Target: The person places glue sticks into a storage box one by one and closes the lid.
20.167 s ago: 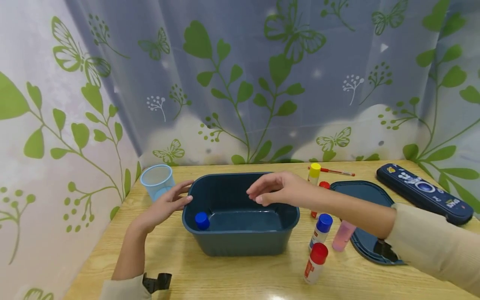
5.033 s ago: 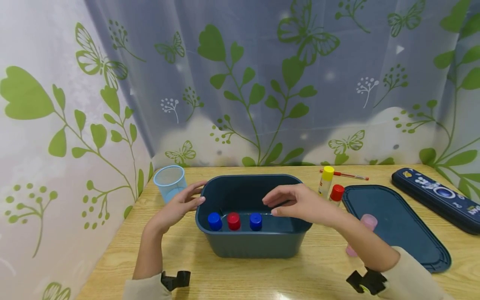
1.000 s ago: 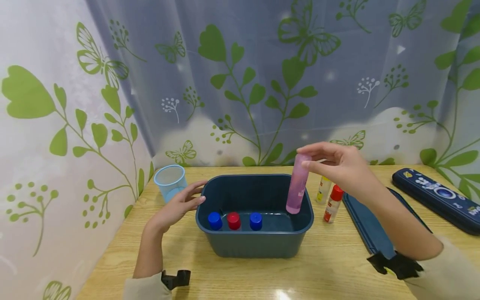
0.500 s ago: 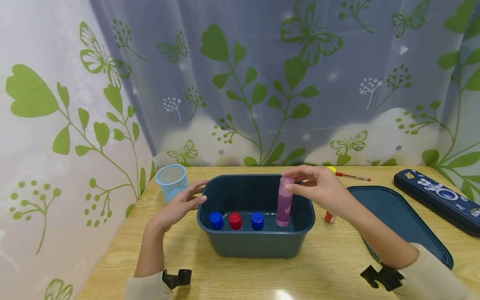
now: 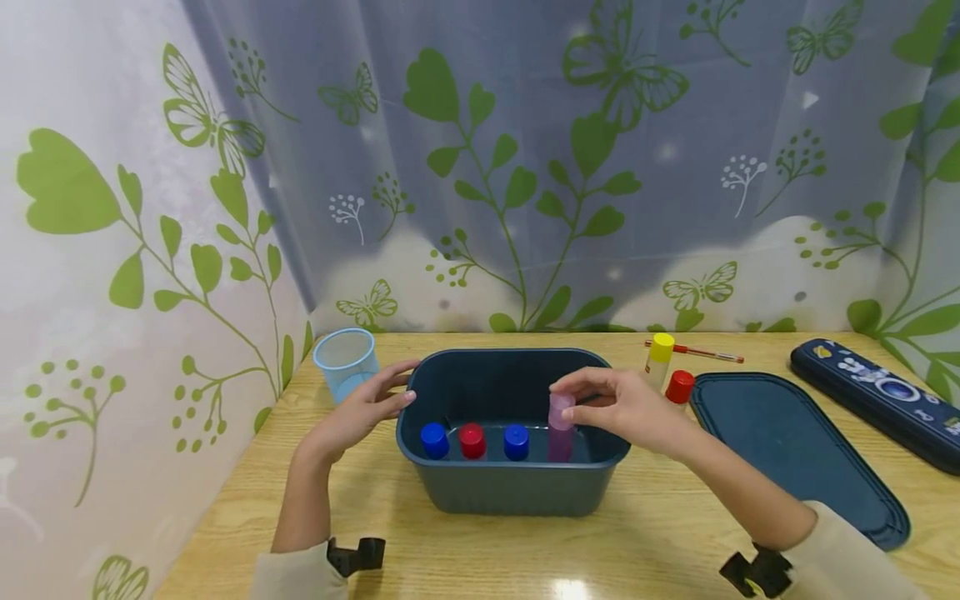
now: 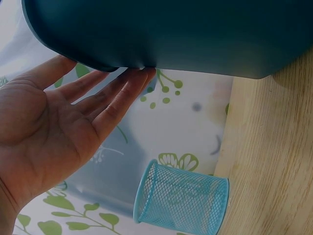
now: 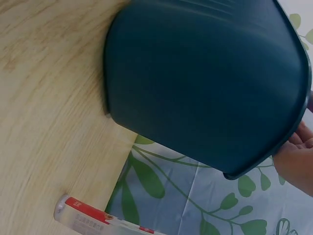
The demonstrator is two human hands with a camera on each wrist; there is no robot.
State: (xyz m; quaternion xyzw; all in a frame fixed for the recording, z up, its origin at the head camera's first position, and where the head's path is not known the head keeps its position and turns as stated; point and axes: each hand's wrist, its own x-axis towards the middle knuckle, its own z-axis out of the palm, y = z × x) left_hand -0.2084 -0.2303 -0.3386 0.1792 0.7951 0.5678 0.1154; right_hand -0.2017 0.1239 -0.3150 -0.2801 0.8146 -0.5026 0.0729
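Observation:
In the head view, my right hand [image 5: 626, 408] pinches the top of a translucent pink glue stick [image 5: 560, 437], which stands upright inside the dark teal bin [image 5: 510, 492]. To its left in the bin are a blue cap [image 5: 516, 442], a red cap [image 5: 472, 440] and another blue cap [image 5: 434, 440]; the bodies beneath them are mostly hidden by the front wall. My left hand [image 5: 358, 417] touches the bin's left rim with extended fingers. The left wrist view shows these fingers [image 6: 110, 105] against the bin's outside. The right wrist view hides the pink stick behind the bin wall.
Right of the bin stand a yellow-capped glue stick [image 5: 660, 358] and a red-capped one [image 5: 679, 388]. Beyond them lie a dark lid [image 5: 787, 450], a red pen [image 5: 705, 353] and a navy pencil case [image 5: 877, 400]. A light-blue mesh cup [image 5: 345, 362] stands behind the left hand.
Since 20 seconds ago, a red-capped and a blue-capped glue stick have come into the bin. Within the last second, my right hand has lowered the pink one into it; the left hand stays at the rim.

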